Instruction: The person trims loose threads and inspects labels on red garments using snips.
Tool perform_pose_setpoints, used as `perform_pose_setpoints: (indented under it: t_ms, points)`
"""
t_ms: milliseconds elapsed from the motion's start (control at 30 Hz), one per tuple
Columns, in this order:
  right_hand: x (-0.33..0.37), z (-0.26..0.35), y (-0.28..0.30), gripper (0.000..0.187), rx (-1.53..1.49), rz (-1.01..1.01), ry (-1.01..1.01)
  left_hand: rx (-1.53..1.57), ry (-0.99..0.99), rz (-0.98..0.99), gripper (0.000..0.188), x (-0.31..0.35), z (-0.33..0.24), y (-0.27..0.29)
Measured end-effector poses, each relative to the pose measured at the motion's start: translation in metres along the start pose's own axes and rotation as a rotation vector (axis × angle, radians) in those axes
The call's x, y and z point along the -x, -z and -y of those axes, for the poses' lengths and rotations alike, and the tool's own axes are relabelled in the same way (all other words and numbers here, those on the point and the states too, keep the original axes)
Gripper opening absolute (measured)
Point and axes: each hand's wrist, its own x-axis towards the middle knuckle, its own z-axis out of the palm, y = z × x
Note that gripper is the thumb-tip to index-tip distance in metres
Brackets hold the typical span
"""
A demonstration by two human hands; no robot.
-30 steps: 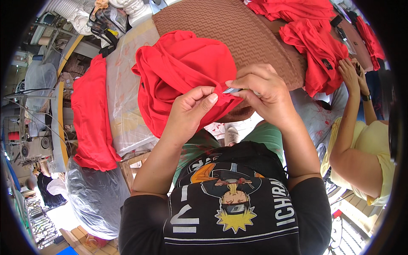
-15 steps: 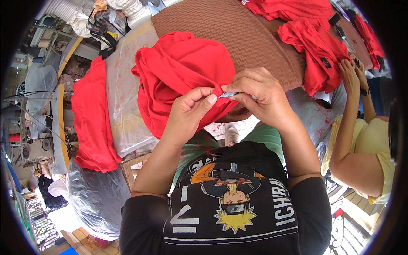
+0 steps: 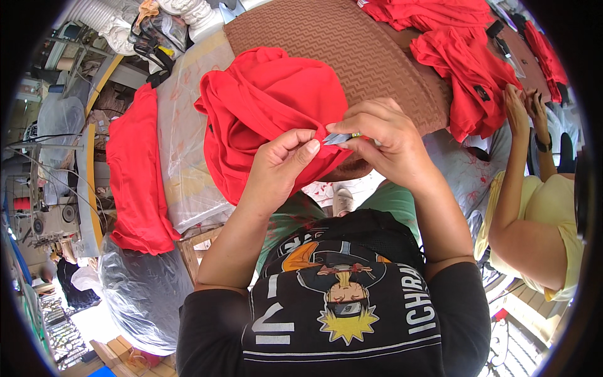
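Observation:
A bunched red garment [image 3: 270, 103] lies in front of me at the near edge of the brown, zigzag-textured table cover [image 3: 352, 56]. My left hand [image 3: 276, 166] pinches a fold of this garment between thumb and fingers. Close to its fingertips, my right hand [image 3: 392, 141] grips a small pair of thread snips [image 3: 337, 138], whose pale metal blades point left at the pinched cloth. Most of the snips' handle is hidden inside my right fingers; a bit of yellow shows. Whether the blades touch a thread is too small to tell.
Another red garment [image 3: 138, 176] is draped over a plastic-wrapped surface [image 3: 188, 125] at left. More red garments [image 3: 461, 81] lie at the far right, beside a co-worker [image 3: 534, 220] in yellow with raised hands. A plastic-covered bundle [image 3: 141, 295] sits at lower left.
The snips' blades show broader between my hands, and more of the handle's colour is visible. My left hand keeps its place. At right, the co-worker's hands have shifted slightly.

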Motion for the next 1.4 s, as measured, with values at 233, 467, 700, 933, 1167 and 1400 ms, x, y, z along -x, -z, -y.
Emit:
perform_pose_setpoints:
  t_ms: [233,467,700,933,1167,1400]
  points:
    - [-0.001,-0.002,0.005,0.025,-0.083,-0.014,-0.029,-0.010,-0.008,-0.010,0.020,0.000,-0.003,-0.002]
    - [-0.001,-0.006,0.002,0.026,-0.061,-0.032,-0.017,-0.020,-0.008,-0.050,0.021,0.000,-0.003,-0.003]
    - [-0.006,-0.016,-0.020,0.030,-0.059,-0.055,-0.338,-0.155,-0.044,-0.345,0.027,-0.023,-0.045,0.013]
    - [-0.010,-0.032,-0.042,0.014,-0.188,0.196,-0.283,-0.073,-0.599,-0.051,0.024,-0.130,-0.214,0.066]
    - [-0.035,-0.029,-0.003,0.015,-0.240,-0.013,-0.636,-0.742,-0.458,-0.058,0.033,-0.193,-0.209,0.064]
    - [0.011,-0.067,0.007,0.015,-0.226,-0.057,-0.717,-0.947,-0.335,0.035,0.039,-0.093,-0.096,0.075]
